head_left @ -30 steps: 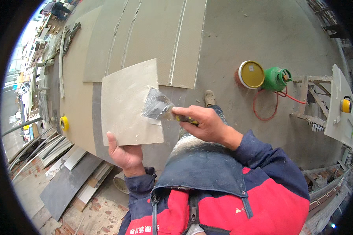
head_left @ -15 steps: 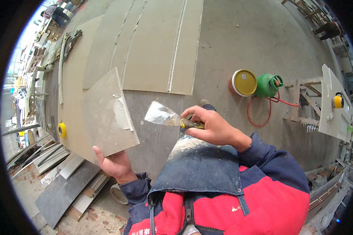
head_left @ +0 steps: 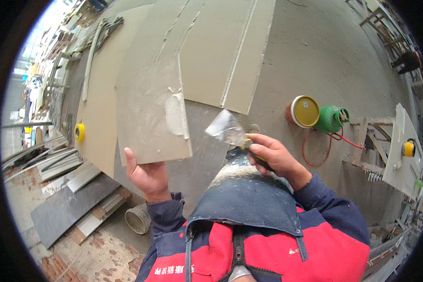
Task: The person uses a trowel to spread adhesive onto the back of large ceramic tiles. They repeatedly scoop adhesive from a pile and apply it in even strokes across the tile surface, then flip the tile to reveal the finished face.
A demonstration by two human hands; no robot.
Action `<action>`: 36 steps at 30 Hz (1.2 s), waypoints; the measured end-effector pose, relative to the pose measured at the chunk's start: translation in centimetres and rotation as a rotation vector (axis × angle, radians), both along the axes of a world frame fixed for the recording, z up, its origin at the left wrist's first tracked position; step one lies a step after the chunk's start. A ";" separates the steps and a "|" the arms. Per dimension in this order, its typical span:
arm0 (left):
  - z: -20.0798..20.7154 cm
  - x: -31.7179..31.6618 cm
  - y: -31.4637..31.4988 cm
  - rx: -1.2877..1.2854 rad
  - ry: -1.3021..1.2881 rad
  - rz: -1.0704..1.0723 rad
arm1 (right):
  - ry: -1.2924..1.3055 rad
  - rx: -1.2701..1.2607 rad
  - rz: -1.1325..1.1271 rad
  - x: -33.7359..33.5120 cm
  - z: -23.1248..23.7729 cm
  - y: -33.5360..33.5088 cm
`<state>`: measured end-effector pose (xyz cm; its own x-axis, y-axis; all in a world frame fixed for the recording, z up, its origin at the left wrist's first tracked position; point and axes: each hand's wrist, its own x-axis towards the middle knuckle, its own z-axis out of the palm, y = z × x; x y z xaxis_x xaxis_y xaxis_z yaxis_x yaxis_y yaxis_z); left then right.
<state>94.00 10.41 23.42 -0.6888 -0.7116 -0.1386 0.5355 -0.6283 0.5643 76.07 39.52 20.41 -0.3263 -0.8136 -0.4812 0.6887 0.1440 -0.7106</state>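
Far left, a yellow tape roll (head_left: 80, 132) sits on a broad tan sheet (head_left: 97, 127). The left hand (head_left: 148, 178) grasps the near edge of a pale square board (head_left: 148, 117), thumb on the upper face, remaining fingers beneath. The board overlaps the tan sheet and the grey surface (head_left: 203, 117) in view; whether its far edge rests on anything cannot be told. White paste (head_left: 175, 117) lies in a strip along its right edge. Beyond are long grooved panels (head_left: 211, 56).

Right of the board, apart from it, is the smeared blade of a putty knife (head_left: 226, 128); the right hand (head_left: 272, 155) has its fingers closed round the handle.

Step in hand, as judged: working paste between blade and board. Returning the blade would call for a steady board and a low angle at the paste strip.

Room between blade and board is open, with bare grey below. Further right, a lidded bucket (head_left: 305, 112) and green gas cylinder (head_left: 331, 119) stand well apart from the right hand.
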 end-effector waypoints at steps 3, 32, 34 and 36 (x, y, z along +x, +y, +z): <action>0.3 -0.8 0.9 -0.113 -0.082 0.096 | -0.097 -0.015 -0.015 0.4 2.4 0.5; -0.7 -0.3 3.3 0.072 -0.108 0.073 | 1.592 0.205 0.234 -4.8 6.2 -3.3; -0.9 -0.7 3.2 0.059 -0.117 0.082 | 1.582 0.229 0.167 -5.7 6.2 -2.9; -0.6 -0.5 3.0 0.035 -0.128 0.086 | 1.556 0.209 0.091 -6.7 6.6 -2.5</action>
<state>93.49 13.44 22.79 -0.6003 -0.7608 -0.2467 0.5137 -0.6032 0.6102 69.41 37.00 26.98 -0.5450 -0.8221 0.1647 -0.6872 0.3255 -0.6494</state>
